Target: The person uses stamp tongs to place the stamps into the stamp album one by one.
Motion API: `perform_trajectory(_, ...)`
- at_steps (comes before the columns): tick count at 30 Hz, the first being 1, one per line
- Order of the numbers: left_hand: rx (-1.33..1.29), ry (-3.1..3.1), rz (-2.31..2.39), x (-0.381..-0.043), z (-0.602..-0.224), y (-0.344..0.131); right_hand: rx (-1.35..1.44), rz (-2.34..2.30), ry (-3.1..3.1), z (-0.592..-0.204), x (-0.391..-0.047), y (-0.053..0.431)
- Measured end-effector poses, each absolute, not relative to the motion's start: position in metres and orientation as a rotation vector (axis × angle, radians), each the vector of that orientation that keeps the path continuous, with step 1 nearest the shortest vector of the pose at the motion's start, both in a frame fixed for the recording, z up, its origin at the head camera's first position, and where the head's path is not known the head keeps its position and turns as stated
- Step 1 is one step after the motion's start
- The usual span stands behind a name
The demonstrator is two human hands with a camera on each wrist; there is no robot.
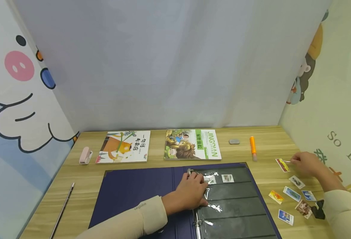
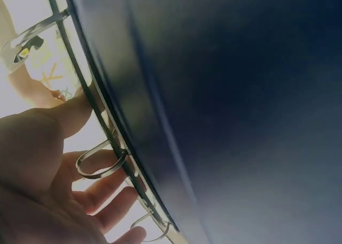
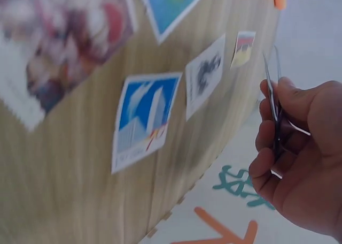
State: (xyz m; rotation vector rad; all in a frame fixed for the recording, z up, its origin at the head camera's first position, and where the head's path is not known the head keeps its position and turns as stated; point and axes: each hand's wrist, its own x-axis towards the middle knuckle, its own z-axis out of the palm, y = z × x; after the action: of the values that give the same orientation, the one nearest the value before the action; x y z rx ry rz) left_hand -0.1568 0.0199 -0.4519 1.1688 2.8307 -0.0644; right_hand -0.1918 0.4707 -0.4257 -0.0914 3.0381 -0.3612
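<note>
The right hand (image 1: 308, 164) pinches tweezers (image 3: 276, 114); the red-and-yellow stamp (image 1: 283, 165) lies on the bench (image 1: 87, 186) just left of this nearer grip, long axis slanting near-right. The left hand (image 1: 191, 192), fingers relaxed, rests at the stamp album (image 1: 139, 189).

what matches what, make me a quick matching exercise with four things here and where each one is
Things
1. tweezers
2. left hand
3. loose stamps
4. lion-cover book

Places
a. on the table, to the right of the open binder
b. over the open binder
c. flat on the table, beyond the open binder
d. held in the right hand

Right pairs: 1-d, 2-b, 3-a, 4-c
</note>
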Motion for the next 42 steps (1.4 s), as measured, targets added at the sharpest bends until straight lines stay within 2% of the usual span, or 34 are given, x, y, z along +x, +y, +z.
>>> perform_trajectory(8, 1.130, 2.855, 0.022, -0.158, -0.455, 0.023, -0.043, -0.339, 2.989, -0.429, -0.186, 0.491)
perform_trajectory(14, 1.039, 2.809, 0.158, -0.164, -0.452, 0.025, -0.018, -0.421, 2.957, -0.440, -0.186, 0.486)
perform_trajectory(20, 1.006, 2.784, 0.213, -0.168, -0.449, 0.027, -0.097, -0.414, 3.005, -0.432, -0.192, 0.474)
perform_trajectory(30, 0.999, 2.756, 0.269, -0.169, -0.446, 0.026, -0.501, -0.517, 2.998, -0.412, -0.211, 0.382)
perform_trajectory(42, 0.988, 2.767, 0.265, -0.169, -0.448, 0.030, -1.033, -0.435, 2.858, -0.431, -0.220, 0.279)
